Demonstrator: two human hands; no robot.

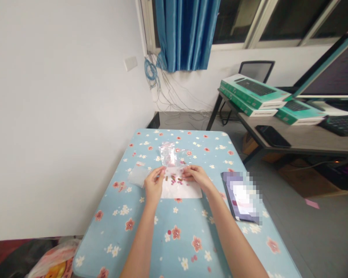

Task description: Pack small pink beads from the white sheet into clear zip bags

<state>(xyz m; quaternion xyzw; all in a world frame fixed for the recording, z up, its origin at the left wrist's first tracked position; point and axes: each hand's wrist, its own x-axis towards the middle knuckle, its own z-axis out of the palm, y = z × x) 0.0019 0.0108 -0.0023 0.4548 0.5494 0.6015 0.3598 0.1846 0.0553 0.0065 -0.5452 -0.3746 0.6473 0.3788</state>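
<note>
A white sheet of paper lies on a blue table with a flower-print cloth. Several small pink and brown pills or beads sit on the sheet's far part. My left hand rests at the sheet's left edge, fingers curled toward the small pieces. My right hand is at the sheet's far right, fingertips pinched together close to the pieces; what they hold, if anything, is too small to make out. A clear plastic bag with pink bits stands just beyond the sheet.
Another clear bag lies left of the sheet. A phone or tablet lies on the table to the right. A desk at the right carries green keyboard boxes, a phone, a keyboard and a monitor. White wall on the left.
</note>
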